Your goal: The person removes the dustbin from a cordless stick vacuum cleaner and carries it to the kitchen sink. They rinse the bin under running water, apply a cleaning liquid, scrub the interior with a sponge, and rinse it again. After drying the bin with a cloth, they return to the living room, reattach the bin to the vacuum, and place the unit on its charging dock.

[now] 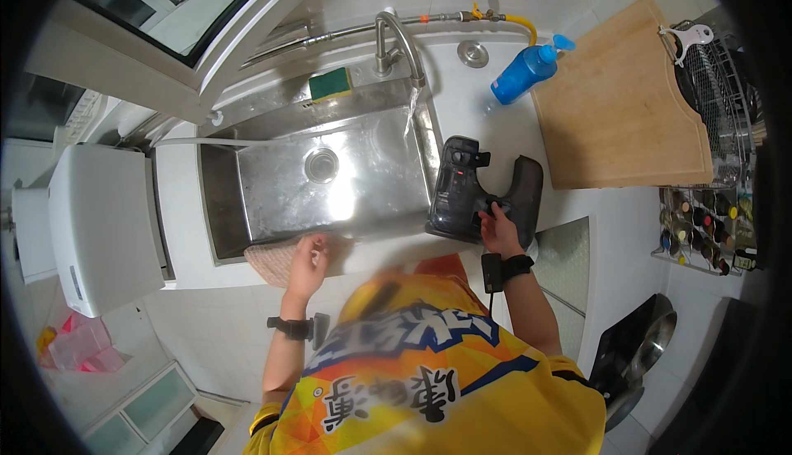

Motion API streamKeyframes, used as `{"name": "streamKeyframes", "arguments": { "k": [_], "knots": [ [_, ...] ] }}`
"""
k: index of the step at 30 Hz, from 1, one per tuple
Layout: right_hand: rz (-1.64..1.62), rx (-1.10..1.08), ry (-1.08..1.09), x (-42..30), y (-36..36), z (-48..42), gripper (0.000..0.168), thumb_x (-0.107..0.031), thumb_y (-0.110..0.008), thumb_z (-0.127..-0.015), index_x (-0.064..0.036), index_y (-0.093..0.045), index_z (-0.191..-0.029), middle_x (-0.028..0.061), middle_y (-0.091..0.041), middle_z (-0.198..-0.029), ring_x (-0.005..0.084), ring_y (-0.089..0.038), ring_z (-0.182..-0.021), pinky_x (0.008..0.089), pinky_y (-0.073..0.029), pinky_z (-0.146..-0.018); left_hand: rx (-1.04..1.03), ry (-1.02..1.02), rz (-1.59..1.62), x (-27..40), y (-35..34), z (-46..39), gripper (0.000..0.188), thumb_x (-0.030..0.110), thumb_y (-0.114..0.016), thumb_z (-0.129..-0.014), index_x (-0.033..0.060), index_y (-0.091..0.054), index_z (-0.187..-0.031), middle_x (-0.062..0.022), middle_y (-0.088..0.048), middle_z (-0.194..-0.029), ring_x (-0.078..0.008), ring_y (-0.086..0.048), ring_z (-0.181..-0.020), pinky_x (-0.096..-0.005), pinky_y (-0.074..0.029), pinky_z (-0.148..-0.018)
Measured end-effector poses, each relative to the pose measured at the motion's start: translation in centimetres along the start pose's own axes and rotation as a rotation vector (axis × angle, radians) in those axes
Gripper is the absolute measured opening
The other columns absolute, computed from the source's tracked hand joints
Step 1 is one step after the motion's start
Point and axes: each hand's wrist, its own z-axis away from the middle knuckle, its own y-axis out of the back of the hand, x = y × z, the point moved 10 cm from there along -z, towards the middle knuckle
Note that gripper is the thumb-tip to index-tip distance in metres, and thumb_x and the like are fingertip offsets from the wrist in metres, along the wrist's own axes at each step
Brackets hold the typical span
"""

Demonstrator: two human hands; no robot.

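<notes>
A dark, smoky plastic U-shaped tank [455, 192] rests on the white counter, close against the right rim of the stainless steel sink [383, 176]. My right hand [500, 232] touches the tank's inner edge near a black latch; whether the fingers grip it is unclear. At the sink's front rim, my left hand [308, 263] is raised beside a pinkish-beige cloth [272, 262], fingers curled; I cannot tell if it holds the cloth. Water runs from the curved metal faucet [402, 37] into the sink.
A green and yellow sponge [330, 85] lies on the sink's back ledge. Behind the tank are a blue pump bottle [525, 74] and a metal drain stopper [473, 54]. A wooden cutting board [619, 108] and a wire rack stand right. A grey hose [216, 141] crosses the sink's left side.
</notes>
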Motion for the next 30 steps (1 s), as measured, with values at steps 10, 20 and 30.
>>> {"name": "streamKeyframes", "arguments": {
  "k": [10,20,30],
  "knots": [
    [-0.011,-0.001,0.121,-1.4,-5.0,-2.0,0.032,-0.027,-0.045,-0.086,0.004,-0.049,-0.092,0.013,-0.058,-0.087,0.0209,-0.058,-0.078,0.0252,-0.05,-0.061,0.032,0.043,-0.011,-0.4,0.7,0.6,0.022,0.005,-0.05,-0.074,0.0037,-0.051,-0.097,-0.0112,-0.053,-0.087,-0.0215,-0.053,-0.073,-0.0293,-0.042,-0.059],
    [0.084,-0.147,0.154,-3.8,-14.6,-4.0,0.048,-0.03,-0.042,-0.087,0.013,-0.039,-0.108,0.0209,-0.047,-0.112,0.0277,-0.047,-0.104,0.0311,-0.041,-0.088,0.066,0.163,0.04,-2.3,1.6,1.6,0.024,0.005,-0.05,-0.074,0.0039,-0.05,-0.099,-0.0106,-0.052,-0.088,-0.021,-0.052,-0.075,-0.0308,-0.042,-0.063],
    [0.12,-0.131,0.137,-3.6,-15.2,-5.0,0.051,-0.032,-0.042,-0.087,0.014,-0.036,-0.109,0.0204,-0.045,-0.113,0.0276,-0.046,-0.106,0.0311,-0.04,-0.089,0.121,0.124,0.014,-2.6,2.1,1.9,0.02,0.004,-0.049,-0.078,0.0042,-0.05,-0.098,-0.009,-0.052,-0.091,-0.018,-0.053,-0.072,-0.0259,-0.044,-0.058]
  ]
}}
